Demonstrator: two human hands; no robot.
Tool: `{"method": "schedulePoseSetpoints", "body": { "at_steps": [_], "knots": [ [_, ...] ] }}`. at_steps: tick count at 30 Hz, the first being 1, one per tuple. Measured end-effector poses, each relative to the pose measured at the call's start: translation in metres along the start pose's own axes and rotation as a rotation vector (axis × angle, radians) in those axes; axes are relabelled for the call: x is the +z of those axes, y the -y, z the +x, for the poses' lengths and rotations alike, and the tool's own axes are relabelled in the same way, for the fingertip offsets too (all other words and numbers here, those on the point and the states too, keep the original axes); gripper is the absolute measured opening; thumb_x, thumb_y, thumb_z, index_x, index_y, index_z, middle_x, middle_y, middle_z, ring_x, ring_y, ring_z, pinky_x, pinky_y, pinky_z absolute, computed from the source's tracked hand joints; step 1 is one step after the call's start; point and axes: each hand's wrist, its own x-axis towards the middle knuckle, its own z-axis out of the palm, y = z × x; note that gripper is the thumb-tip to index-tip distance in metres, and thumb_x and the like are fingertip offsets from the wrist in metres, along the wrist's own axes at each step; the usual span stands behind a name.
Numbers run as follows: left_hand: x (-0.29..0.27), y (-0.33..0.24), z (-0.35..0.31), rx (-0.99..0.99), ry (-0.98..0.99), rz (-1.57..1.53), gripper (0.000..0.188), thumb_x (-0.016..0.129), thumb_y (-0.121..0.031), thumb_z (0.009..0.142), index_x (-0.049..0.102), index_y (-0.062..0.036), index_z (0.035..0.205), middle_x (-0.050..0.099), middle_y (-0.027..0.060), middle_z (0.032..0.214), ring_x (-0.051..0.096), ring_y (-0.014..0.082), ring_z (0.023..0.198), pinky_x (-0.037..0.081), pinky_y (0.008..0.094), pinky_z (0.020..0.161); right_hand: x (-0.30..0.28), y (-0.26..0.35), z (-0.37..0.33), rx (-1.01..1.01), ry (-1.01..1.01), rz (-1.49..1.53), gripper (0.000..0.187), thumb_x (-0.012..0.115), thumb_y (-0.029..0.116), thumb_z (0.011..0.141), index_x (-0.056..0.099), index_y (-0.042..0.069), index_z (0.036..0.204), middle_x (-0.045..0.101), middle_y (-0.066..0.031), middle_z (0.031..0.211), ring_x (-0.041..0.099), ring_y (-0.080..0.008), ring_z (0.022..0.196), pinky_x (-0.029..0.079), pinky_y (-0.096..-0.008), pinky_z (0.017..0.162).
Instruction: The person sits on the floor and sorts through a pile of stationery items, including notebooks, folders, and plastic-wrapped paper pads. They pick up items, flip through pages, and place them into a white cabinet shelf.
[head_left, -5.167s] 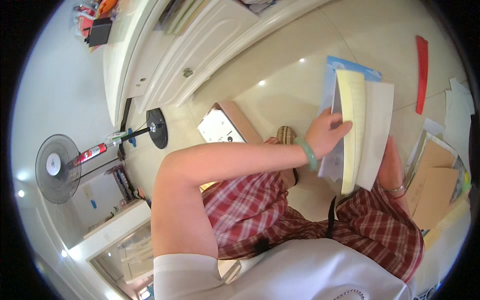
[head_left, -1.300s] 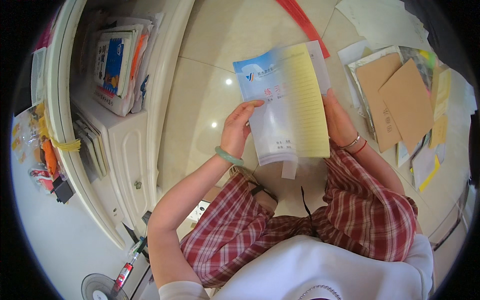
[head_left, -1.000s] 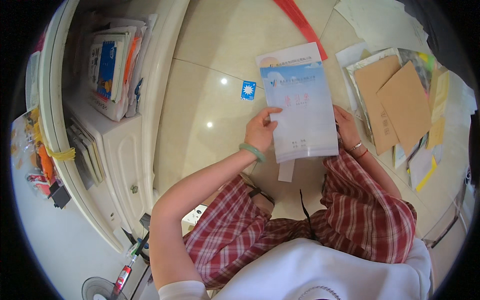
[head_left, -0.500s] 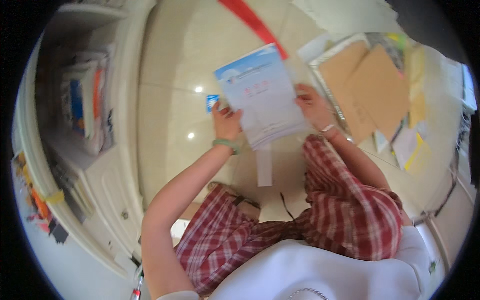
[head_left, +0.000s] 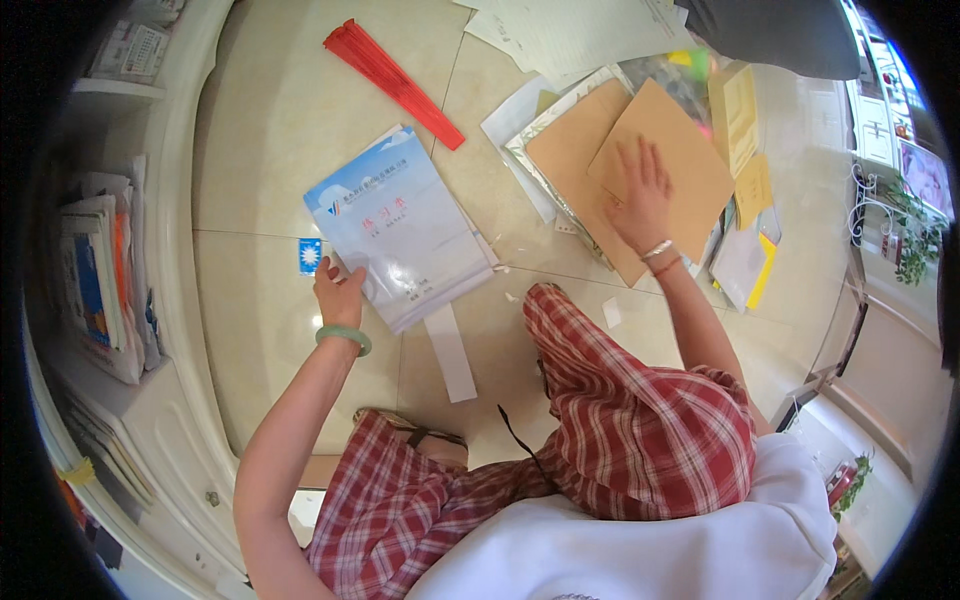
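Observation:
A stack of workbooks, topped by a white and blue workbook (head_left: 405, 225), lies tilted on the tiled floor in front of me. My left hand (head_left: 342, 292), with a green bangle at its wrist, rests at the stack's lower left edge. Its thumb touches the edge, and the fingers are apart. Next to those fingertips lies a small blue card (head_left: 310, 256) with a white starburst. To the right, my right hand (head_left: 642, 195) lies spread on a brown envelope-like sheet (head_left: 690, 150), which overlaps another brown sheet (head_left: 570, 135). It grips nothing.
A red folded strip bundle (head_left: 395, 85) lies beyond the workbooks, and a white paper strip (head_left: 452, 355) sticks out below them. White papers (head_left: 570, 35) spread at the far side. Yellow packets (head_left: 735, 120) lie right of the brown sheets. A cabinet (head_left: 185, 400) with books stands at left.
The workbook stack has gone from between both hands to lying on the floor. My right hand has left it and moved onto the brown sheets. The view has shifted right.

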Motion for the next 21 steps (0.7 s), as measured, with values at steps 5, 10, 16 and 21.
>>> {"method": "schedulePoseSetpoints", "body": {
  "at_steps": [5, 10, 16, 21],
  "knots": [
    [-0.003, -0.012, -0.024, 0.157, -0.022, -0.114, 0.065, 0.061, -0.011, 0.079, 0.031, -0.0070, 0.137, 0.036, 0.0130, 0.131, 0.045, 0.0224, 0.111, 0.041, 0.0351, 0.093, -0.017, -0.046, -0.036, 0.066, 0.385, -0.258, 0.088, 0.069, 0.018, 0.067, 0.025, 0.021, 0.143, 0.020, -0.0127, 0.149, 0.018, -0.0349, 0.137, 0.024, -0.0526, 0.105],
    [0.008, -0.018, -0.034, 0.217, 0.081, -0.162, 0.048, 0.055, -0.005, 0.082, 0.045, -0.0084, 0.129, 0.042, 0.0105, 0.127, 0.046, 0.0199, 0.110, 0.041, 0.0331, 0.093, 0.015, -0.099, -0.053, -0.057, 0.206, -0.184, 0.070, 0.057, 0.007, 0.077, 0.030, 0.021, 0.140, 0.031, -0.0123, 0.144, 0.035, -0.0336, 0.128, 0.035, -0.0467, 0.099],
    [-0.003, -0.048, -0.049, 0.098, 0.407, -0.347, 0.030, 0.051, -0.011, 0.088, 0.055, -0.0081, 0.117, 0.056, 0.0060, 0.117, 0.050, 0.0154, 0.107, 0.042, 0.0301, 0.089, -0.052, -0.041, -0.014, -0.056, -0.131, 0.200, 0.044, 0.050, 0.004, 0.084, 0.049, 0.015, 0.126, 0.063, -0.0143, 0.103, 0.062, -0.0326, 0.086, 0.050, -0.0356, 0.071],
    [-0.007, -0.061, -0.058, -0.026, 0.551, -0.529, 0.040, 0.052, -0.028, 0.091, 0.048, -0.0061, 0.125, 0.056, 0.0090, 0.118, 0.053, 0.0182, 0.108, 0.044, 0.0320, 0.086, -0.102, 0.051, 0.017, 0.392, 0.167, 1.559, 0.030, 0.055, 0.008, 0.090, 0.053, 0.000, 0.118, 0.062, -0.0074, 0.111, 0.060, -0.0164, 0.097, 0.047, -0.0293, 0.084]
  ]
}}
